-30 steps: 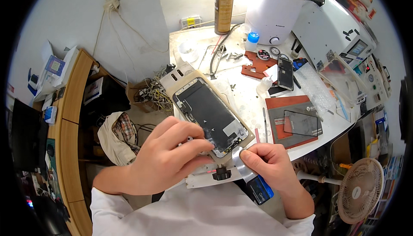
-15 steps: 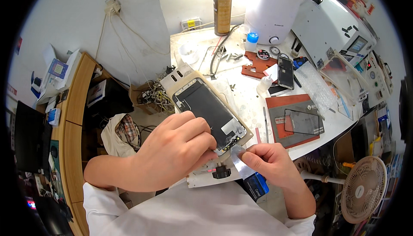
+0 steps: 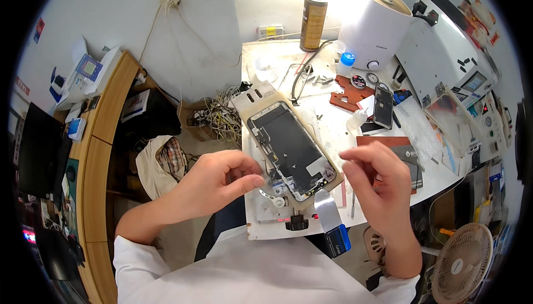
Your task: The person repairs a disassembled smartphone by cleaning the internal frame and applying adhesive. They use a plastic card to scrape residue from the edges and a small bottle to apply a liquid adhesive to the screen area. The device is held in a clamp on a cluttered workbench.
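Note:
A phone screen assembly (image 3: 294, 148), dark with pale edges, lies face down at a slant on a beige holder plate (image 3: 260, 92). At its near right corner a thin metal blade (image 3: 327, 208) with a blue-and-black handle (image 3: 337, 242) rests unheld, its handle past the table's front edge. To the left of the screen is my left hand (image 3: 214, 185), fingers curled and thumb apart, with nothing visible in it. My right hand (image 3: 383, 185) hovers right of the screen, fingers bent, with a small gap between thumb and forefinger. A black knob (image 3: 297, 222) sits below the holder.
Behind stand a brown can (image 3: 313, 24), a white humidifier (image 3: 375, 29) and a blue-capped bottle (image 3: 346, 62). Another phone part (image 3: 383, 107) and a red-brown mat (image 3: 383, 140) lie to the right. A fan (image 3: 463, 265) is at lower right, tangled cables (image 3: 222, 118) at left.
My right hand has let go of the metal blade and moved up. My left hand has drawn back left from above the screen, uncovering its lower left part. The whole view has shifted.

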`<control>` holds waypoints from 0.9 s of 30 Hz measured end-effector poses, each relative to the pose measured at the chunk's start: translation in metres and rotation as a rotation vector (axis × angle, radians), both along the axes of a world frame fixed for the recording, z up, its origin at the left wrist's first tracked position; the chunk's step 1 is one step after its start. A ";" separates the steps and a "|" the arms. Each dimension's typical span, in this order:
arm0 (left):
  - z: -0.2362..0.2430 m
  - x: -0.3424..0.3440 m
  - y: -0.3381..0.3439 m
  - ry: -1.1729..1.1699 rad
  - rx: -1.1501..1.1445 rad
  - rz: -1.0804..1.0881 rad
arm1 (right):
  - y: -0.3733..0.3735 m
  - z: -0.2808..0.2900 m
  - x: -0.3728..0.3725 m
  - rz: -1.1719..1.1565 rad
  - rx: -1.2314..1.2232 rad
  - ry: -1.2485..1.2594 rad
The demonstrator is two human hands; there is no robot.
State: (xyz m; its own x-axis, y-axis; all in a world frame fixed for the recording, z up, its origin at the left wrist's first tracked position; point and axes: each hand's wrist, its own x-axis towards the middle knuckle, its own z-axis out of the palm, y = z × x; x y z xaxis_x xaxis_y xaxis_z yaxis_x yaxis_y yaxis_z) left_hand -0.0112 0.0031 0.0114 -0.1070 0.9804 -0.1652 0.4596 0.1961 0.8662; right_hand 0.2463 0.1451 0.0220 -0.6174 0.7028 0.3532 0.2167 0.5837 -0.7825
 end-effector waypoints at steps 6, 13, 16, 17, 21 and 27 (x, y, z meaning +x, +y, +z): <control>-0.006 0.000 0.010 -0.300 -0.087 0.009 | 0.011 0.014 -0.035 0.182 0.196 -0.196; -0.004 0.013 0.008 -0.320 -0.075 0.043 | 0.010 0.022 -0.055 0.332 0.229 -0.439; 0.007 0.017 0.008 -0.259 -0.134 0.033 | 0.014 0.028 -0.061 0.408 0.132 -0.526; 0.007 0.018 0.007 -0.255 -0.134 0.023 | 0.015 0.029 -0.062 0.432 0.114 -0.541; 0.004 0.021 0.004 -0.254 -0.134 0.020 | 0.013 0.032 -0.061 0.457 0.063 -0.549; 0.014 0.034 0.001 -0.251 -0.165 0.086 | 0.015 0.036 -0.053 0.439 0.106 -0.572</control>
